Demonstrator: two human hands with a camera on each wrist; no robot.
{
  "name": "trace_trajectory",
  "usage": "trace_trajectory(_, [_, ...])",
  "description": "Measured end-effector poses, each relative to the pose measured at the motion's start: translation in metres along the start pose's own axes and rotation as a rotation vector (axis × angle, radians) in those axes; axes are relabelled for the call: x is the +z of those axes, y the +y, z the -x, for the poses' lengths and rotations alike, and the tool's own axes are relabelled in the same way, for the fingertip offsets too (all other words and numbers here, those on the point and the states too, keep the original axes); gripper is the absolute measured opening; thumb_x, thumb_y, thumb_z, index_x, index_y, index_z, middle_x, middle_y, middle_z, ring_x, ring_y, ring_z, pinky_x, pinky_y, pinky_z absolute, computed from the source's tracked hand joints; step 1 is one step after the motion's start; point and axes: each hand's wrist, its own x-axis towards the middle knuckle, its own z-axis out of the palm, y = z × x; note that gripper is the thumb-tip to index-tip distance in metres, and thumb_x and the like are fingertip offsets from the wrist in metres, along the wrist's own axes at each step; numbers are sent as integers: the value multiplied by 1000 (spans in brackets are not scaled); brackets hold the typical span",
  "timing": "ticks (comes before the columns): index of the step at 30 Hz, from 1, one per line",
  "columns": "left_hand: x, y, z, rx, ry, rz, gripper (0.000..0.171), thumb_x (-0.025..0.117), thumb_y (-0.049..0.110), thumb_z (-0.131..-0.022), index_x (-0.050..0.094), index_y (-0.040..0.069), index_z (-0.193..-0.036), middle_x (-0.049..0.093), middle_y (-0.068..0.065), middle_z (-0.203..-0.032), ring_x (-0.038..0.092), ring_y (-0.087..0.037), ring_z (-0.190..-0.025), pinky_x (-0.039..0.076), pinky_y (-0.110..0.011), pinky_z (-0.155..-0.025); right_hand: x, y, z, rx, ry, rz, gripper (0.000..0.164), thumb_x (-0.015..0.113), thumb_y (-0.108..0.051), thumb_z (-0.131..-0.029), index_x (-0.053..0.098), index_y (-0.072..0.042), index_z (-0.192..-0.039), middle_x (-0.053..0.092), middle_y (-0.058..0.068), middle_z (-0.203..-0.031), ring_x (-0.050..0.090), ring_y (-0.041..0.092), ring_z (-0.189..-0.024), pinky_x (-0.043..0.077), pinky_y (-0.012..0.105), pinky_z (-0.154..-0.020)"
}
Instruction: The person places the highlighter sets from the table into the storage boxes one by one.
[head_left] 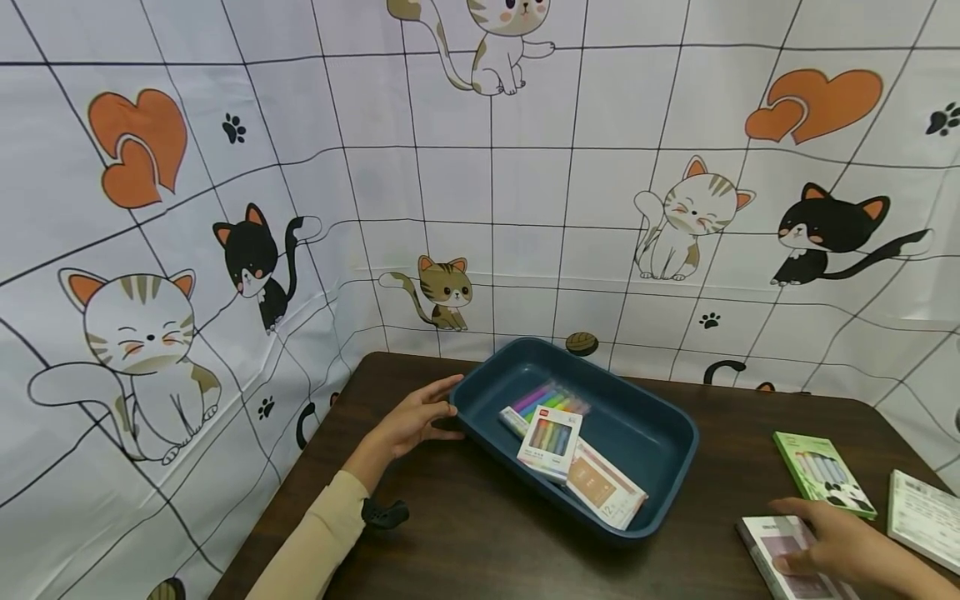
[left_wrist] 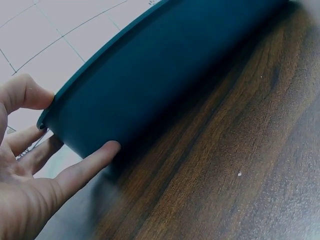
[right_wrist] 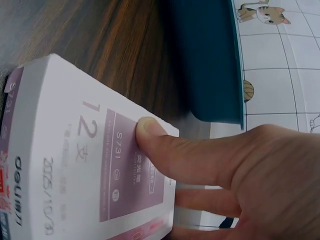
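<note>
My left hand is at the left end of a dark blue plastic bin; in the left wrist view its fingers are spread, touching the rim and outer side. Inside the bin lie a pack of colored markers, a small white box with colored sticks pictured, and a white box with a tan panel. At the table's right, my right hand grips a white box with a purple panel, thumb on its printed face; the other fingers are partly hidden behind it.
A green box lies beyond my right hand, and a white printed box lies at the far right. The dark wooden table meets a cat-patterned cloth at the back and left.
</note>
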Motion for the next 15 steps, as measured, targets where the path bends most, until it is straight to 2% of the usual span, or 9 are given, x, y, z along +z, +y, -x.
trace_trajectory(4, [1, -1, -1, -5, 4, -3, 68, 60, 0, -99, 35, 16, -159, 30, -17, -160, 54, -36, -122, 52, -61, -93, 1, -4, -1, 60, -10, 4, 59, 91, -24, -75, 65, 12, -114, 66, 29, -107, 63, 47, -100, 53, 61, -80])
trace_trajectory(10, [2, -4, 0, -25, 10, -1, 68, 60, -1, -98, 36, 16, -159, 30, -17, -160, 54, -35, -121, 52, -61, -93, 4, -9, 2, 138, -25, -32, 64, 92, -27, -74, 63, 14, -115, 65, 30, -107, 60, 48, -102, 50, 65, -84])
trace_trajectory(13, [3, -4, 0, -27, 12, -3, 68, 60, -1, -97, 36, 16, -159, 30, -16, -160, 54, -36, -122, 52, -62, -92, 6, -9, 3, 117, -14, -49, 63, 92, -26, -73, 64, 12, -115, 65, 29, -108, 60, 46, -103, 50, 63, -84])
trace_trajectory(15, [3, -5, 0, -22, 11, -8, 69, 60, -1, -97, 36, 15, -159, 30, -16, -160, 53, -36, -122, 52, -62, -92, 7, -7, 4, 104, -6, -58, 59, 92, -26, -73, 66, 8, -114, 66, 26, -107, 60, 40, -100, 52, 58, -83])
